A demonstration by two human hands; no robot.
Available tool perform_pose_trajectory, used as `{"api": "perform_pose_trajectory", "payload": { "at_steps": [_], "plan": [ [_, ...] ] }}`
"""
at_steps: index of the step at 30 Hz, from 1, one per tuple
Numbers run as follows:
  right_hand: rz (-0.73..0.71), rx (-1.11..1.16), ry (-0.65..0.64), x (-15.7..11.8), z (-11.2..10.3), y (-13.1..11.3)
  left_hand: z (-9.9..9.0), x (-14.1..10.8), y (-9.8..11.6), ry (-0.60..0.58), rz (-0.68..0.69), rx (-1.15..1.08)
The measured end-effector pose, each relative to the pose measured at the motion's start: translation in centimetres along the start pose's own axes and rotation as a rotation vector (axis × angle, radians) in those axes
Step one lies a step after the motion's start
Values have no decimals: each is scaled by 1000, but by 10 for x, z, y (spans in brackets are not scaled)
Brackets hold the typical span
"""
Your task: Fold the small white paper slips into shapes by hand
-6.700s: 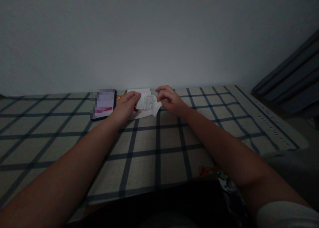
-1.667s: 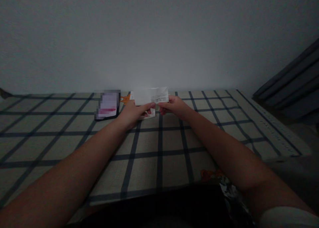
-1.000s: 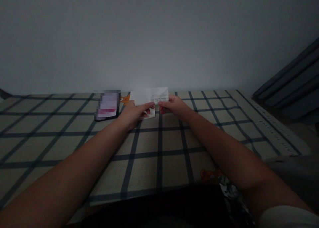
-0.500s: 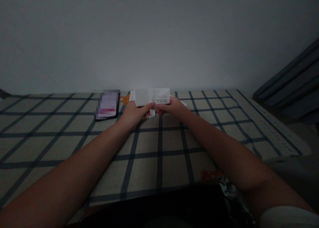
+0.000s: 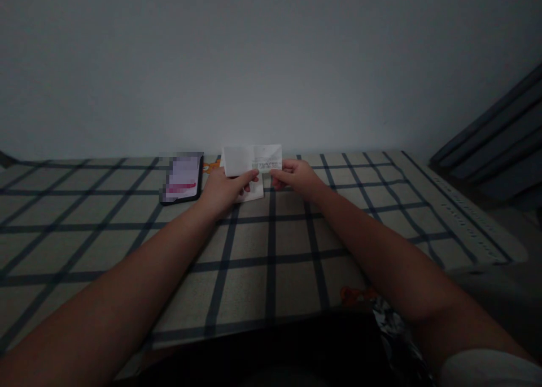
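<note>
The white rectangular sheet of thin paper [image 5: 238,160] is to the right of the smartphone, at nearly the same depth on the desk. It is held up and tilted, with its face to the person. A vertical crease divides it: the half closer to the smartphone looks plain, and the farther half carries small dark print, which is too small to read.

The left hand [image 5: 224,188], just right of the smartphone, grips the lower edge of this sheet. Its thumb lies along the front and points away from the smartphone, while the other fingers are curled below and behind. The right hand [image 5: 298,177], farther to the right of the smartphone, pinches the lower far corner between thumb and bent fingers.

Under the held sheet, also right of the smartphone, lies a second white flat piece of paper [image 5: 254,193], partly covered by the left hand.

The smartphone [image 5: 183,177] itself, black-framed and rectangular, lies with its lit screen upward; some part is blurred by pixels. Just beside its right edge shows an orange bear print [image 5: 212,166] of the cream cloth with dark blue checks [image 5: 249,285], which covers the desk. Behind the smartphone rises a plain grey wall [image 5: 271,65], and well to its right hangs a dark grey pleated curtain [image 5: 499,122].
</note>
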State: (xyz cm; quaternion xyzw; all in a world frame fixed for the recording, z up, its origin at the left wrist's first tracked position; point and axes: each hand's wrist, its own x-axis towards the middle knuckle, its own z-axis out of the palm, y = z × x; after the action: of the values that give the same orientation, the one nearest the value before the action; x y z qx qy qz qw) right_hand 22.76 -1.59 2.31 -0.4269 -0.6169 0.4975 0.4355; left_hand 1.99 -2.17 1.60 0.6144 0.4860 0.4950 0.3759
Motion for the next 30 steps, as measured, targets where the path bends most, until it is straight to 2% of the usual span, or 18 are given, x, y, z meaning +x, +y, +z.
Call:
{"api": "perform_pose_trajectory", "payload": {
  "at_steps": [4,11,15,17,22,26,30],
  "plan": [
    [14,37,44,2,-5,1,-3,5,0,35,-35,-37],
    [19,77,29,2,-4,2,-3,4,9,59,-108,-46],
    [37,110,-96,2,-5,3,-4,5,12,71,-144,-98],
    [50,116,-149,2,-6,4,-4,4,11,38,-135,-117],
    [5,151,-65,7,-7,7,-2,1,10,-63,-96,-94],
    [-55,132,-68,9,-9,9,-1,0,12,-27,-89,-151],
    [-49,98,-102,7,-10,12,-1,2,14,-19,-110,-220]
  ]
}}
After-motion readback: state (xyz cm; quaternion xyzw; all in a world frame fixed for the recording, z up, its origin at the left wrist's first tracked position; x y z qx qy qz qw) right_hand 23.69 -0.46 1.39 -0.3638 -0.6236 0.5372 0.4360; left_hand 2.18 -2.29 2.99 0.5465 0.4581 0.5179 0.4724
